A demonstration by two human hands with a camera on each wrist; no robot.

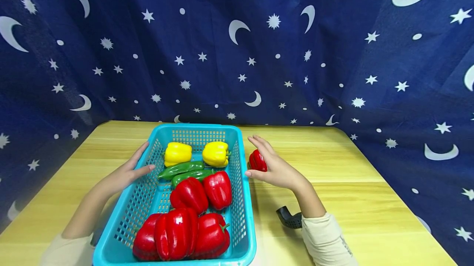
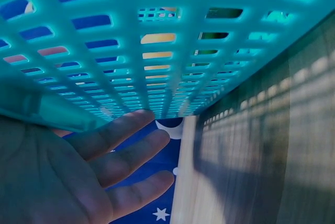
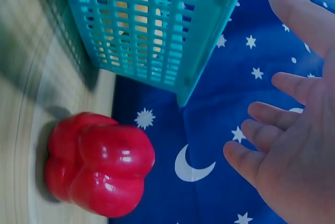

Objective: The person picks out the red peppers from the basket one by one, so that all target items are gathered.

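A turquoise plastic basket point(image 1: 253, 233) stands on the table. Inside are two yellow bell peppers point(image 1: 177, 153), two long green peppers point(image 1: 181, 169) and several red bell peppers point(image 1: 189, 195). My left hand point(image 1: 120, 176) is at the basket's left side, thumb over the rim and the other fingers extended along the outer wall point(image 2: 123, 51); whether it touches is unclear. To the right of the basket, my right hand point(image 1: 278, 170) is held with fingers spread and nothing in it. A single red bell pepper point(image 3: 102, 164) lies on the table near that hand, partly hidden by it in the head view.
The light wooden table point(image 1: 344, 200) extends on both sides of the basket. A dark blue curtain point(image 1: 237, 52) with moons and stars hangs behind and beside it. A black curved piece point(image 1: 290, 218) shows beside my right wrist.
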